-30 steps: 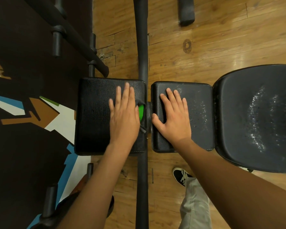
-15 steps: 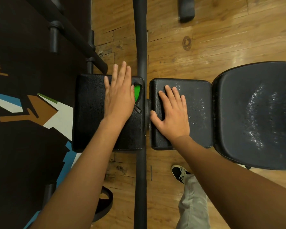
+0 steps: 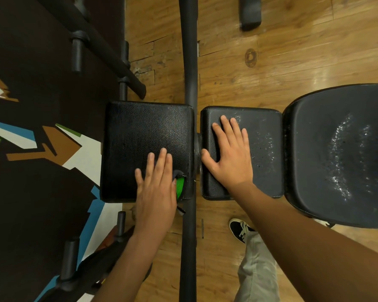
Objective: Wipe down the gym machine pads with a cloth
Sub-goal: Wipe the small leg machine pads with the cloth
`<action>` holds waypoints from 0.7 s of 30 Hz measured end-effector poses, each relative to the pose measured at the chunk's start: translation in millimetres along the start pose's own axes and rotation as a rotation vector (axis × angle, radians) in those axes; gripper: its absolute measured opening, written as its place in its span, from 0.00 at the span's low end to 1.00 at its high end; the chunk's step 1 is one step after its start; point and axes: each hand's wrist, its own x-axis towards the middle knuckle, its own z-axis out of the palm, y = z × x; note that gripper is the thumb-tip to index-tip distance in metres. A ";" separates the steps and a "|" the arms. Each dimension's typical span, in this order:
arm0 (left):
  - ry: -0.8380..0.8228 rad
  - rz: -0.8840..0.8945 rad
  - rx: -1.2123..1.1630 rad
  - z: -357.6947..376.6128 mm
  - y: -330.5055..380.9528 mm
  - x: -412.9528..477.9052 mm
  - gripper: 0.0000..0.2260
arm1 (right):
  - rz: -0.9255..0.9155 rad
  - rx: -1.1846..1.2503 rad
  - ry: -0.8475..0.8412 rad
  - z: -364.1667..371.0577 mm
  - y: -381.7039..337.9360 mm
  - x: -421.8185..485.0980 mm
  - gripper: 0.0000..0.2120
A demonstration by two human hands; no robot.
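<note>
I am pressing my left grip (image 3: 155, 192) flat onto the square black textured vinyl pad (image 3: 140, 131) on the left, at its near right corner. The fingers are lying straight and close together, curling round nothing. The bright green cloth with a dark grey edge (image 3: 179, 185) is sitting under that palm, and only a strip of it is showing on the thumb side, close to the pad's right edge.

I am resting my right grip (image 3: 229, 155) on the left part of the narrower black rectangular pad (image 3: 264, 149) in the middle, with the fingers stretched out and slightly spread and the thumb lying out towards the pad's left edge; it is holding nothing. White specks are showing on this pad to the right of my fingers, and more across the large rounded black seat pad (image 3: 340, 153) just beside it.

A long black metal bar (image 3: 189, 62) is running between the two pads I am touching, over the glossy wooden plank floor (image 3: 271, 62). A dark floor mat with blue, white and brown shapes (image 3: 31, 192) is lying to the left. My black-and-white shoe (image 3: 240, 231) and grey trouser leg (image 3: 258, 271) are showing below my right forearm
</note>
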 end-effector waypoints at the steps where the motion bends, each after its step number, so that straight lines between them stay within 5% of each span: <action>1: 0.004 0.004 0.007 0.1 1.2 2.4 0.24 | 0.000 -0.001 0.000 0.0 0.1 -0.1 0.33; 21: 0.089 0.068 0.023 -23.4 43.8 165.1 0.23 | -0.012 0.006 -0.004 0.7 2.2 -1.3 0.32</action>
